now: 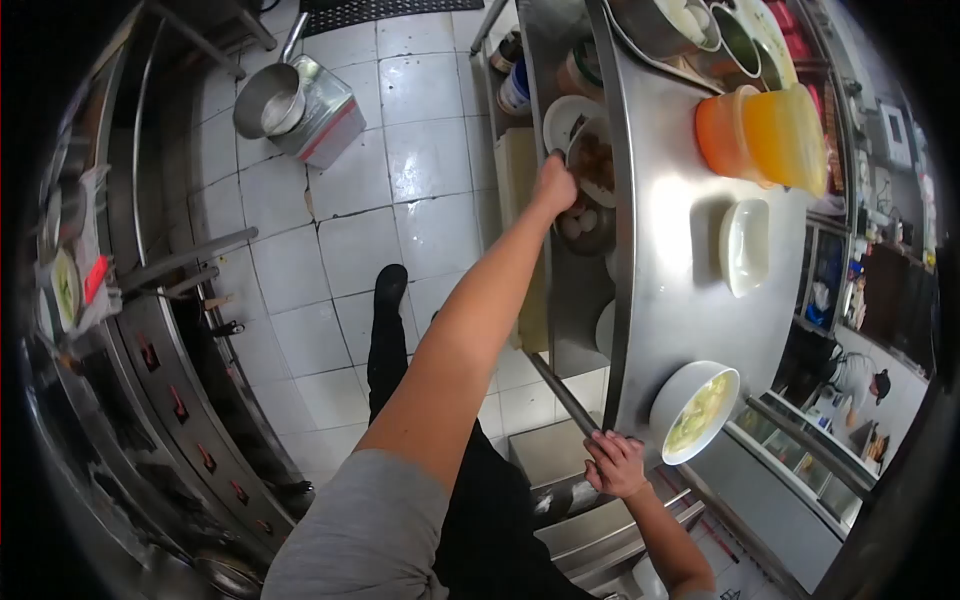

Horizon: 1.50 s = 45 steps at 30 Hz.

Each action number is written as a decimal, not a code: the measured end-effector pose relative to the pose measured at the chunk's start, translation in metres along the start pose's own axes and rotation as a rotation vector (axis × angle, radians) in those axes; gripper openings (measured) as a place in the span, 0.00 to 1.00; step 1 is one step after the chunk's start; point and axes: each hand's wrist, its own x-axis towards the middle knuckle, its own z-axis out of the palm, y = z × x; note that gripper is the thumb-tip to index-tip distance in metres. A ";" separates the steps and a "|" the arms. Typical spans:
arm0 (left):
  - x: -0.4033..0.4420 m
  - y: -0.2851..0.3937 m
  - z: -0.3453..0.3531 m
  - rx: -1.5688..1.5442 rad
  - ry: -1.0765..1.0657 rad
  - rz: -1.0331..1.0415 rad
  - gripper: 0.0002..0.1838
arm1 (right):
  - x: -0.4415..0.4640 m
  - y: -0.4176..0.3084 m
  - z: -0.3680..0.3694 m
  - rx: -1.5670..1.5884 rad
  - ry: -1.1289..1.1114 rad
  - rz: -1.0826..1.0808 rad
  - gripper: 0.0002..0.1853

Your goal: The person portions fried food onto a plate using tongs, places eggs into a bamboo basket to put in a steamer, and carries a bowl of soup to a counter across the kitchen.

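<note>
My left hand [556, 186] reaches to the shelf under the steel counter [665, 270]. Its fingers are closed at the near rim of a white bowl [597, 192] with brown pieces of food in it; some fingertips are hidden. Beside that bowl are a white plate [562, 117] and a bowl holding eggs [585, 222]. My right hand [615, 463] is curled over the counter's corner, close to a white bowl [672, 400] of chopped yellow-green food on top.
An orange-yellow container [785, 135], an empty white dish [745, 247] and steel pots [665, 25] stand on the counter. On the tiled floor, a saucepan [268, 103] rests on a metal tin [335, 115]. Drawers [165, 380] line the left. Another person [857, 380] is far right.
</note>
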 end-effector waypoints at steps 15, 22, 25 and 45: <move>0.058 0.003 -0.011 0.301 -0.199 0.090 0.31 | -0.008 0.003 0.003 -0.081 -0.161 0.012 0.22; 0.062 0.025 -0.048 0.297 -0.411 -0.002 0.31 | -0.005 0.000 -0.001 -0.061 -0.136 -0.002 0.21; 0.074 0.041 -0.056 0.188 -0.443 -0.031 0.27 | 0.040 -0.037 -0.021 0.211 -0.125 0.290 0.21; 0.224 0.075 -0.049 0.339 -0.338 0.513 0.50 | 0.468 0.122 0.150 2.239 1.311 0.816 0.35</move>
